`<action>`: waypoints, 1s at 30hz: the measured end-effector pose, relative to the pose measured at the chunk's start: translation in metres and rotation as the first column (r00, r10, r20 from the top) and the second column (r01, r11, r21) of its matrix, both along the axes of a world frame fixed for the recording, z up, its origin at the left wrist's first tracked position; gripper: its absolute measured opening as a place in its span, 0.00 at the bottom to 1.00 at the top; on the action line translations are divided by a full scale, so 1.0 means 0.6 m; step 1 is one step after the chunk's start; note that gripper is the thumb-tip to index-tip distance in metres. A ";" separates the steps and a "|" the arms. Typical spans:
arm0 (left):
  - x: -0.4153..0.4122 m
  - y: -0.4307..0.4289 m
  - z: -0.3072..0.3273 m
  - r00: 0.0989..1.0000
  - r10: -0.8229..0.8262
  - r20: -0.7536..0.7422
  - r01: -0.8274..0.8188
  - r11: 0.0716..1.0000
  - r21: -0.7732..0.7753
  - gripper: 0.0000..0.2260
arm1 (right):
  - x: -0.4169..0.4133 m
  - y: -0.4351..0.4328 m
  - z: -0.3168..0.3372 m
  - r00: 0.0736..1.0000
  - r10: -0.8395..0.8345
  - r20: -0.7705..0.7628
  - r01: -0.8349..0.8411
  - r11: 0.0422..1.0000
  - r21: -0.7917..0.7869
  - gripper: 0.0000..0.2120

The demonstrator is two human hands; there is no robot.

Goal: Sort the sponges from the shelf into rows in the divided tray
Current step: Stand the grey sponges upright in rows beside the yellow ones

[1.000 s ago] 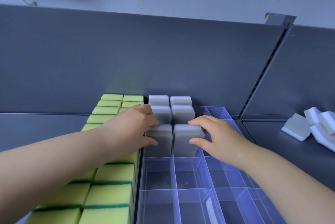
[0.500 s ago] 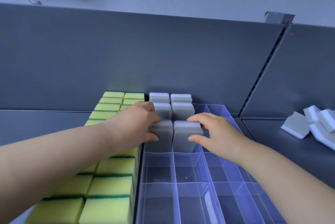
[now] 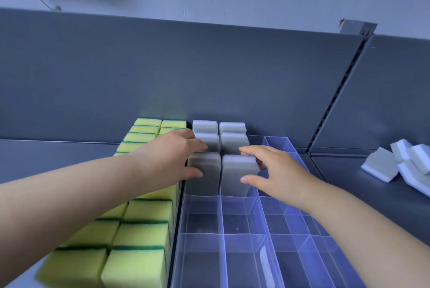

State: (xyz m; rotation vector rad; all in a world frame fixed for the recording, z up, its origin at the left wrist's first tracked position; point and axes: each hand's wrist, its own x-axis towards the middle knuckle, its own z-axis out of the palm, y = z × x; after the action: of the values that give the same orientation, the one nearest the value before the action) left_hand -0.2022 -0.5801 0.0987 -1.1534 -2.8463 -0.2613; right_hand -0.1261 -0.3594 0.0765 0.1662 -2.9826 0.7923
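Left grip (image 3: 171, 159), right grip (image 3: 275, 171) pinch grey sponges (image 3: 236, 177), upright in divided tray (image 3: 222, 218).

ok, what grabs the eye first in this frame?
Both hands work mid-frame: the left hand grips the front-left grey sponge, the right hand pinches the front-right grey sponge, both upright in the clear divided tray. Bright yellow sponges fill rows at left; a loose pile of white sponges lies on the shelf at far right.
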 end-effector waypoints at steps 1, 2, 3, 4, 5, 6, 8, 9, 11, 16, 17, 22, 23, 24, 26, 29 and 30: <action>0.001 0.000 0.000 1.000 -0.001 -0.001 0.001 1.000 0.000 0.26 | 0.000 0.000 -0.001 1.000 0.004 -0.001 -0.004 1.000 -0.001 0.26; 0.002 0.001 0.000 1.000 -0.003 -0.003 0.003 1.000 0.000 0.25 | 0.000 0.001 -0.001 1.000 0.008 -0.002 -0.008 1.000 -0.002 0.27; 0.003 0.001 0.001 1.000 -0.005 -0.006 0.005 1.000 0.001 0.25 | 0.000 0.002 -0.001 1.000 0.013 -0.004 -0.013 1.000 -0.003 0.27; 0.003 0.001 0.001 1.000 -0.005 -0.010 0.005 1.000 0.004 0.25 | -0.001 0.003 -0.001 1.000 0.015 -0.005 -0.015 1.000 -0.005 0.27; 0.004 0.002 0.001 1.000 -0.003 -0.012 0.003 1.000 0.010 0.25 | -0.001 0.005 -0.001 1.000 0.016 -0.005 -0.016 1.000 -0.008 0.27; 0.005 0.001 0.002 1.000 -0.001 -0.015 0.001 1.000 0.017 0.24 | -0.002 0.006 0.000 1.000 0.018 -0.005 -0.018 1.000 -0.011 0.27; 0.006 0.001 0.002 1.000 0.006 -0.024 -0.005 1.000 0.023 0.24 | -0.004 0.009 0.001 1.000 0.024 -0.005 -0.024 1.000 -0.014 0.26; 0.008 0.002 0.001 1.000 0.009 -0.028 -0.008 1.000 0.023 0.24 | -0.005 0.010 0.001 1.000 0.027 -0.005 -0.027 1.000 -0.014 0.26; 0.010 0.003 0.000 0.999 0.014 -0.035 -0.013 1.000 0.025 0.24 | -0.007 0.013 0.002 0.999 0.033 -0.012 -0.033 0.999 -0.014 0.25; 0.015 0.004 0.000 0.999 0.027 -0.044 -0.026 0.999 0.025 0.23 | -0.011 0.016 0.005 0.998 0.050 -0.049 -0.050 0.999 0.009 0.18; 0.016 0.004 0.000 0.998 0.029 -0.047 -0.028 0.999 0.025 0.23 | -0.011 0.017 0.006 0.997 0.058 -0.052 -0.057 0.998 0.011 0.18; 0.021 0.007 -0.003 0.997 0.030 -0.068 -0.030 1.000 0.001 0.21 | -0.007 0.017 0.005 0.994 0.090 -0.056 -0.090 0.996 0.007 0.17; 0.021 0.008 -0.004 0.997 0.032 -0.072 -0.033 0.999 -0.006 0.21 | -0.007 0.017 0.004 0.994 0.091 -0.065 -0.092 0.996 -0.001 0.17; 0.021 0.009 -0.004 0.997 0.036 -0.074 -0.037 0.999 -0.010 0.21 | -0.006 0.017 0.004 0.993 0.093 -0.075 -0.094 0.996 -0.006 0.17; 0.020 0.011 -0.006 0.996 0.045 -0.072 -0.046 0.999 -0.013 0.21 | -0.005 0.016 0.004 0.991 0.099 -0.085 -0.100 0.995 -0.005 0.17; 0.019 0.012 -0.005 0.996 0.054 -0.064 -0.056 0.998 -0.025 0.21 | -0.004 0.017 0.000 0.990 0.116 -0.083 -0.116 0.993 -0.006 0.17; 0.019 0.012 -0.004 0.997 0.059 -0.059 -0.060 0.998 -0.026 0.21 | -0.004 0.017 -0.001 0.989 0.121 -0.081 -0.122 0.993 -0.005 0.18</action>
State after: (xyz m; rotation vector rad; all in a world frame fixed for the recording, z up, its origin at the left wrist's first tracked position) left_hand -0.1905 -0.5726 0.0964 -1.0606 -2.8365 -0.1831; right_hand -0.1284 -0.3490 0.0761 0.3733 -2.9150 0.7913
